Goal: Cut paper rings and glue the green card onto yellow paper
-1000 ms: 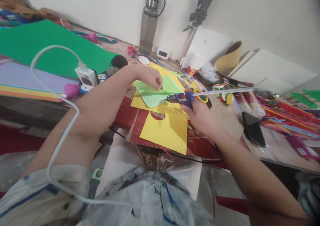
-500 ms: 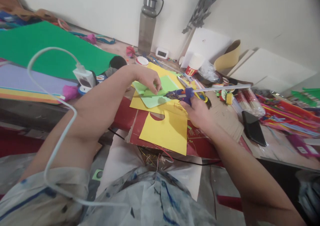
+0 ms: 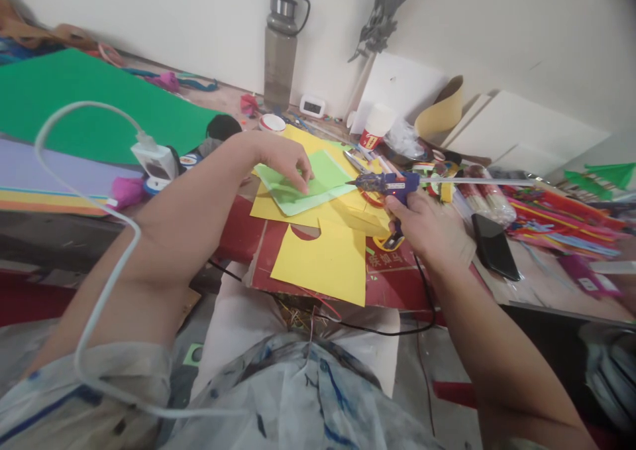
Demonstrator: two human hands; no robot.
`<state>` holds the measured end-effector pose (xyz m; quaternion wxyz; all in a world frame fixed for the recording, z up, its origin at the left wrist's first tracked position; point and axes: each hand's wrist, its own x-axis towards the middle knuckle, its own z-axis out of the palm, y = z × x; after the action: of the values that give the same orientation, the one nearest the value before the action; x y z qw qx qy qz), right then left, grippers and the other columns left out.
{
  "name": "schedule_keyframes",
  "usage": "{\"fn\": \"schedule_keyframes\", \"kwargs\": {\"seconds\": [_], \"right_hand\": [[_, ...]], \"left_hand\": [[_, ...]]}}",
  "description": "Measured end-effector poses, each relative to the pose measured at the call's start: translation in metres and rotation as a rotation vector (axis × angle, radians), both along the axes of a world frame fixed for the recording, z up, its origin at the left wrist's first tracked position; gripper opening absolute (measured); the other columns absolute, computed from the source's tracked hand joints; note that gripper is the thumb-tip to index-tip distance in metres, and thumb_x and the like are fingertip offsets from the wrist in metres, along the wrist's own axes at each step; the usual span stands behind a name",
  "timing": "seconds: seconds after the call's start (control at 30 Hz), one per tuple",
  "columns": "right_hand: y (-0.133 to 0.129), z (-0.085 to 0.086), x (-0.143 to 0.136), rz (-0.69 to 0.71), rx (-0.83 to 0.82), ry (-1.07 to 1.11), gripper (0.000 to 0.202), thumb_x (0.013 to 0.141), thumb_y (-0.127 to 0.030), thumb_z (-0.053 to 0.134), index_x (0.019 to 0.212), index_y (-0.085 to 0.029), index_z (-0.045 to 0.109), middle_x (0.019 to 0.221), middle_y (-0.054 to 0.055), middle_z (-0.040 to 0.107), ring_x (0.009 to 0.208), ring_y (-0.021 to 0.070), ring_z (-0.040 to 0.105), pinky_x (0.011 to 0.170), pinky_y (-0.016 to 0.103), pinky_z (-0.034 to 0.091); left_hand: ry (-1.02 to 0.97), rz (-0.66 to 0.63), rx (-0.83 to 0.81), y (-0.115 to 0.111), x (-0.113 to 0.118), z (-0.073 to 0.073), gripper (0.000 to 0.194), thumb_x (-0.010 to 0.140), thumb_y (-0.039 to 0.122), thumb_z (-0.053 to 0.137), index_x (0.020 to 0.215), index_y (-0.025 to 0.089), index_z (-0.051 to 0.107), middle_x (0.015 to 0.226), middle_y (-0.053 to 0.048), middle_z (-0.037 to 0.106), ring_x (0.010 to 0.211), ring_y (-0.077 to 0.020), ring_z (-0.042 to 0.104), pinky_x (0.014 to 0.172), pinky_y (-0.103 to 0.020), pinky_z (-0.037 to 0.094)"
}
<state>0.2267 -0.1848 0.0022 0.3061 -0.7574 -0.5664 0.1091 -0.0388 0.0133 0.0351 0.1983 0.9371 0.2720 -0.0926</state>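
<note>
Two bare hands are over the red board (image 3: 397, 291), where we see green paper (image 3: 325, 179) lying on a yellow sheet (image 3: 268, 206). The left hand (image 3: 287, 162) bends over the green paper with its fingers curled down; the knuckles cover part of the fingertips, so we cannot tell whether they pinch anything. Our right hand (image 3: 422, 221) grips the glue gun (image 3: 390, 183), hiding most of its handle; its nozzle points left beside the green paper's right edge, and we cannot tell whether they touch. The scissors (image 3: 390, 242) are partly covered by the gun and that hand. A white cable (image 3: 112, 274) crosses before the left arm, its lower end hard to follow. The notched yellow piece (image 3: 322, 264) reaches the board's front edge, with bare red strips either side; rightward, the phone (image 3: 494, 248) and craft supplies crowd the room beyond the right wrist.
</note>
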Motion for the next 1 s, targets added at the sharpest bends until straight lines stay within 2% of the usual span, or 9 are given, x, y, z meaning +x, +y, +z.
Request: {"fn": "schedule_keyframes", "kwargs": {"seconds": [0.17, 0.27, 0.37, 0.43, 0.47, 0.6, 0.8, 0.93, 1.0], "right_hand": [[0.002, -0.006, 0.006, 0.030, 0.085, 0.074, 0.035, 0.091, -0.059, 0.056, 0.086, -0.026, 0.061, 0.073, 0.005, 0.064, 0.071, 0.0260, 0.062, 0.065, 0.040, 0.051], [0.007, -0.009, 0.011, 0.036, 0.064, 0.191, 0.035, 0.092, -0.060, 0.056, 0.084, -0.026, 0.060, 0.071, 0.005, 0.063, 0.067, 0.0255, 0.062, 0.062, 0.041, 0.051], [0.015, -0.013, 0.018, 0.036, 0.079, 0.314, 0.035, 0.091, -0.061, 0.057, 0.082, -0.027, 0.057, 0.068, 0.003, 0.059, 0.063, 0.0231, 0.059, 0.060, 0.039, 0.050], [0.022, -0.014, 0.021, 0.042, 0.095, 0.416, 0.033, 0.090, -0.060, 0.057, 0.084, -0.027, 0.054, 0.068, 0.001, 0.057, 0.059, 0.0198, 0.055, 0.057, 0.036, 0.048], [0.024, -0.015, 0.022, 0.049, 0.101, 0.466, 0.033, 0.089, -0.059, 0.058, 0.086, -0.027, 0.053, 0.069, 0.001, 0.056, 0.058, 0.0184, 0.053, 0.056, 0.035, 0.048], [0.031, -0.015, 0.024, 0.088, 0.096, 0.616, 0.029, 0.087, -0.055, 0.060, 0.087, -0.027, 0.050, 0.074, -0.001, 0.057, 0.060, 0.0159, 0.053, 0.056, 0.032, 0.049], [0.029, -0.014, 0.022, 0.072, 0.080, 0.602, 0.018, 0.089, -0.044, 0.057, 0.089, -0.027, 0.051, 0.073, 0.000, 0.057, 0.061, 0.0184, 0.055, 0.057, 0.034, 0.049], [0.026, -0.013, 0.020, 0.070, 0.077, 0.649, 0.016, 0.089, -0.041, 0.061, 0.088, -0.026, 0.054, 0.074, 0.000, 0.059, 0.060, 0.0175, 0.052, 0.058, 0.035, 0.047], [0.026, -0.013, 0.019, 0.094, 0.101, 0.710, 0.017, 0.090, -0.039, 0.063, 0.084, -0.026, 0.053, 0.072, -0.001, 0.056, 0.059, 0.0154, 0.048, 0.056, 0.032, 0.044]], "left_hand": [[-0.075, 0.009, 0.076, 0.008, 0.004, -0.011, 0.045, 0.083, 0.055, 0.063, 0.114, 0.028, 0.081, 0.118, -0.002, 0.079, 0.118, -0.0239, 0.065, 0.107, -0.030, 0.042], [-0.159, -0.042, 0.144, 0.008, 0.012, -0.021, 0.053, 0.084, 0.052, 0.064, 0.130, 0.029, 0.073, 0.134, -0.004, 0.073, 0.131, -0.0261, 0.060, 0.116, -0.032, 0.036], [-0.178, -0.167, 0.147, 0.004, 0.020, -0.031, 0.072, 0.090, 0.055, 0.055, 0.156, 0.025, 0.050, 0.167, -0.005, 0.043, 0.156, -0.0256, 0.035, 0.128, -0.034, 0.021], [-0.099, -0.233, 0.105, 0.000, 0.024, -0.037, 0.079, 0.096, 0.054, 0.045, 0.166, 0.020, 0.031, 0.176, -0.006, 0.021, 0.164, -0.0236, 0.017, 0.131, -0.034, 0.012], [-0.049, -0.244, 0.088, -0.003, 0.026, -0.039, 0.080, 0.098, 0.055, 0.039, 0.168, 0.019, 0.024, 0.177, -0.006, 0.016, 0.165, -0.0236, 0.013, 0.132, -0.036, 0.009], [0.047, -0.190, 0.081, -0.014, 0.032, -0.044, 0.076, 0.102, 0.059, 0.023, 0.170, 0.025, 0.014, 0.178, -0.003, 0.009, 0.166, -0.0270, 0.002, 0.132, -0.050, 0.001], [0.076, -0.130, 0.119, -0.029, 0.034, -0.044, 0.088, 0.098, 0.071, 0.027, 0.170, 0.026, 0.005, 0.178, -0.003, 0.004, 0.165, -0.0302, -0.002, 0.132, -0.053, 0.000], [0.094, -0.118, 0.117, -0.032, 0.033, -0.037, 0.087, 0.099, 0.071, 0.026, 0.170, 0.025, 0.007, 0.178, -0.004, 0.005, 0.166, -0.0301, -0.001, 0.132, -0.052, 0.000], [0.056, -0.116, 0.095, -0.030, 0.032, -0.033, 0.080, 0.102, 0.068, 0.020, 0.170, 0.025, 0.018, 0.177, -0.005, 0.014, 0.165, -0.0284, 0.009, 0.132, -0.048, 0.006]]}}
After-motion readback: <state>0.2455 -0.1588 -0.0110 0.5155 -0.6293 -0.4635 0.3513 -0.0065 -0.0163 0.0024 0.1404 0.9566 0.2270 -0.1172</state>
